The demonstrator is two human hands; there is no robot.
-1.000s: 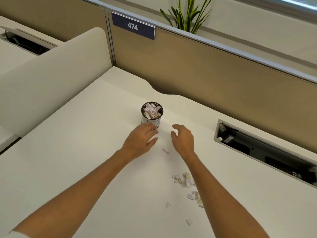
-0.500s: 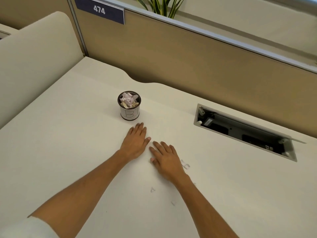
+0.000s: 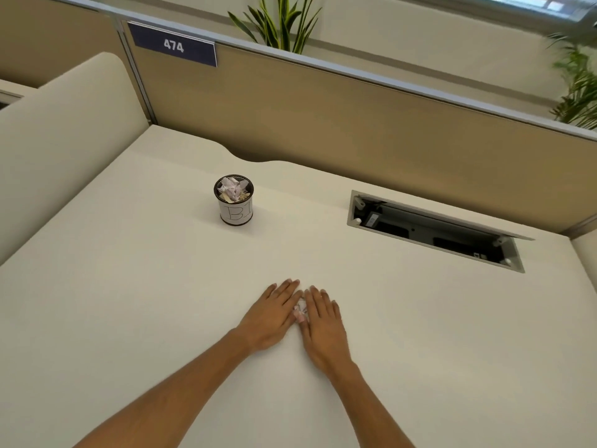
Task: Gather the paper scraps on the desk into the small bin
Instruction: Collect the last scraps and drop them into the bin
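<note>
Paper scraps (mostly hidden) between hands.

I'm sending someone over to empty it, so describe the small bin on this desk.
On the white desk, look in front of the tan partition with the 474 sign. The small bin stands left of the open cable tray: a dark-rimmed cup stuffed with paper, its white label handwritten.
</note>
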